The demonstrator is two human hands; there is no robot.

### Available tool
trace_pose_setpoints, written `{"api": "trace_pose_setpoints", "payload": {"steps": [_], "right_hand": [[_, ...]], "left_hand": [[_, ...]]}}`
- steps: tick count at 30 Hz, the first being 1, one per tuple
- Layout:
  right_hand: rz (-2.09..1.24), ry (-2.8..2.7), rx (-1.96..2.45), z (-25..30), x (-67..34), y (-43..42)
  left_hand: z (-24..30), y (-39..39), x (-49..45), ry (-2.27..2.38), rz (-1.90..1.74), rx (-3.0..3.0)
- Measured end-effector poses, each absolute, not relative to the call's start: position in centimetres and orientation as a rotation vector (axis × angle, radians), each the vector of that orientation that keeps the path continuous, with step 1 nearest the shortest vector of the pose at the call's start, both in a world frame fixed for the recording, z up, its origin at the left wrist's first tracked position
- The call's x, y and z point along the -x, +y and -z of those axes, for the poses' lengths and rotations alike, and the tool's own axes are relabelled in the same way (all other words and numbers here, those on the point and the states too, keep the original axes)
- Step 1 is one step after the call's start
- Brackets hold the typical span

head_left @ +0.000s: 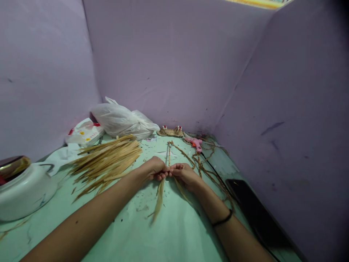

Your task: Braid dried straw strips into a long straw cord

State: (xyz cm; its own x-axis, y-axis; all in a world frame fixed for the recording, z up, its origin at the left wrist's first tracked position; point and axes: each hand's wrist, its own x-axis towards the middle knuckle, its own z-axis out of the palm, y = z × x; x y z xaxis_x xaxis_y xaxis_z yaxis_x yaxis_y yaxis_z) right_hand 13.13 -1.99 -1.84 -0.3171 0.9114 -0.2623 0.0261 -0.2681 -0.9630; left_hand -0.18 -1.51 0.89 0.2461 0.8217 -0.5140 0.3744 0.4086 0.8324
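Observation:
Both hands meet over the middle of the green table, fingers pinched. My left hand grips the near end of a thin twisted cord made of dry plant fibre. Right beside it, almost touching, my right hand pinches the same end from the other side. Two loose pale fibre strips hang from the fingers toward me, one below each hand. The cord runs away from me to a knot, then bends right into a longer braided length. My fingers hide the exact point where the strips cross.
A spread of dry straw-coloured strips lies left, near a white plastic bag and a white pot. A pink glue gun, coiled cord and a black phone-like slab are right. Purple walls enclose the table.

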Motion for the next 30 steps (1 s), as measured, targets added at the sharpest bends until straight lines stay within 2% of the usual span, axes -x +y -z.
{"api": "trace_pose_setpoints", "payload": {"steps": [6,11,15,19,22,25,30], "right_hand": [[-1.286,-1.711,1.364,3.0,-13.2,-1.3],[-0.660,-2.056,1.667,0.7,-13.3,-2.6],[-0.486,-2.151,1.844,-1.2,-12.2,-4.4],[-0.354,-2.206,1.774,-1.2,-10.8,-5.7],[-0.375,-2.194,1.685,-1.0,-10.6,-6.0],[-0.594,-2.137,1.650,-0.8,-11.0,-5.5],[-0.948,-1.687,1.584,0.4,-11.7,-3.6]], "left_hand": [[-0.1,-0.8,0.3,1.554,-0.329,-1.494],[-0.2,-1.0,0.1,1.581,-0.325,-1.525],[-0.3,-1.3,-0.1,1.628,-0.342,-1.458],[-0.3,-1.4,0.3,1.562,-0.368,-1.398],[-0.7,-1.3,1.0,1.449,-0.403,-1.456],[-0.9,-1.2,1.5,1.426,-0.405,-1.468],[-0.4,-0.7,2.1,1.393,-0.428,-1.380]]}}
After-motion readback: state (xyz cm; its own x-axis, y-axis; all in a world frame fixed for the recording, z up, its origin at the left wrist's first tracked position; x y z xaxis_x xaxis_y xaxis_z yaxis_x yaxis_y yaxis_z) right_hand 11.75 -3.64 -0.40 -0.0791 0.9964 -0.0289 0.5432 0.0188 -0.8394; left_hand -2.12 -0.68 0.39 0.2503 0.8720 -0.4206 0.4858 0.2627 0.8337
